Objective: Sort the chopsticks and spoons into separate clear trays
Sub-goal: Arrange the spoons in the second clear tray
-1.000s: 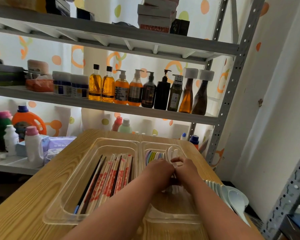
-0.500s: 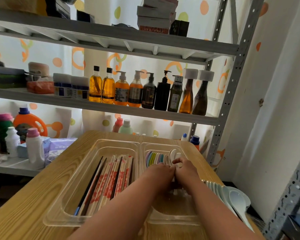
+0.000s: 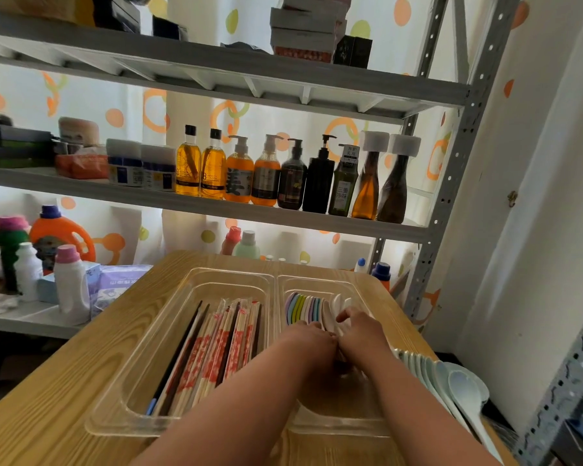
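- The left hand (image 3: 312, 334) and the right hand (image 3: 362, 332) sit knuckle to knuckle, touching, inside the clear plastic right-hand tray (image 3: 317, 280).
- The right hand's fingers (image 3: 345, 314) are bent and narrow, closing on the white ceramic spoons (image 3: 337, 304) at their tips. The left hand's fingers are tucked under its back, so I cannot tell whether they hold anything.
- A row of pastel-coloured spoons (image 3: 301, 307) stands on edge just ahead and left of the fingers, against the white ones.
- Red-and-white paper-wrapped chopsticks (image 3: 216, 348) lie with a few dark ones in the clear plastic left-hand tray (image 3: 222, 272), well left of the fingers.
- A row of pale blue-white ceramic spoons (image 3: 451, 378) lies on the wooden table (image 3: 64, 381), behind and right of the fingers, outside both trays.
- The step in hand looks like nesting the white spoons against the coloured row.
- The next move calls for letting go without tipping that row, then reaching back right for the waiting spoons.
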A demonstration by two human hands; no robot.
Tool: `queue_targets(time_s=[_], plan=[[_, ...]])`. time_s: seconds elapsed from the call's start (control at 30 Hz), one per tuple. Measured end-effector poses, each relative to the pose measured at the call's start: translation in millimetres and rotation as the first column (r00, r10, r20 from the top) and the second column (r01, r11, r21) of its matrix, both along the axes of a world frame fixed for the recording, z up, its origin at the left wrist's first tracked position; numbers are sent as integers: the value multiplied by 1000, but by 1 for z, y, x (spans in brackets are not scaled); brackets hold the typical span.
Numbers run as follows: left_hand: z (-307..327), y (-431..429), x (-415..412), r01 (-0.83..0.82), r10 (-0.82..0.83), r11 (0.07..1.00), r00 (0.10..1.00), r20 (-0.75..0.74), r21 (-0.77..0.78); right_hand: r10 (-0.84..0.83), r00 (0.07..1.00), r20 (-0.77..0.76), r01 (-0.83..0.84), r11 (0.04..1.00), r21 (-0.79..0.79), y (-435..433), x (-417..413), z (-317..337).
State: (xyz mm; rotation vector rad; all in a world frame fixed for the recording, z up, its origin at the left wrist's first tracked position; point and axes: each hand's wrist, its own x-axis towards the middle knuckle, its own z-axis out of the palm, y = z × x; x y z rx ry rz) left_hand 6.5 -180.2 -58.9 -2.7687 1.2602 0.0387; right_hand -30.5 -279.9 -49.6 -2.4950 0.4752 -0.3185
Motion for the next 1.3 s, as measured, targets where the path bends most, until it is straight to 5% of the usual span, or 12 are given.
queue_targets(time_s=[0.2,0.43,1.3], plan=[[0,2,-5,65,-69,991,997,30,117,-34,997,70,24,989,148,-3,-2,2],[7,1,-12,61,-70,987,996,54,145,-21,1000,12,19,989,147,-4,-4,1],[12,0,-13,-43,29,991,993,116,126,30,999,-14,-31,998,-62,0,-4,1]])
